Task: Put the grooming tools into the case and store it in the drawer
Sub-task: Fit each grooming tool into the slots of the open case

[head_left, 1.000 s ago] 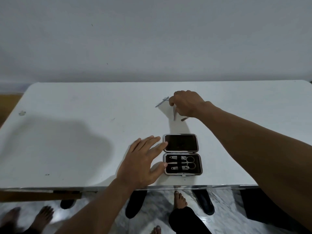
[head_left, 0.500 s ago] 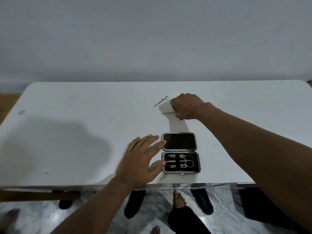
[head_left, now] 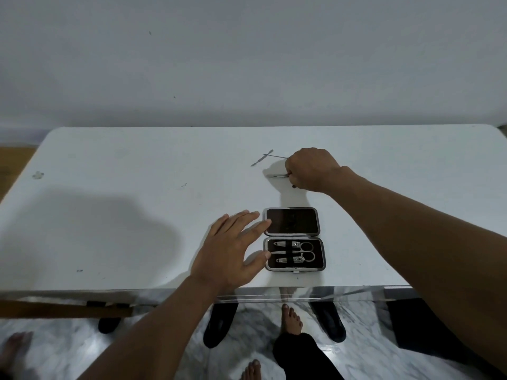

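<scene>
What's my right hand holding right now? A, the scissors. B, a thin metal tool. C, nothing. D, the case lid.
B: the right hand grips a thin metal tool beyond the open case, where the scissors lie strapped in.

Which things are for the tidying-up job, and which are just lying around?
For the job: open case, scissors and clippers inside it, loose tools on the table, one tool in the right hand.
Just lying about: black slippers on the floor.
</scene>
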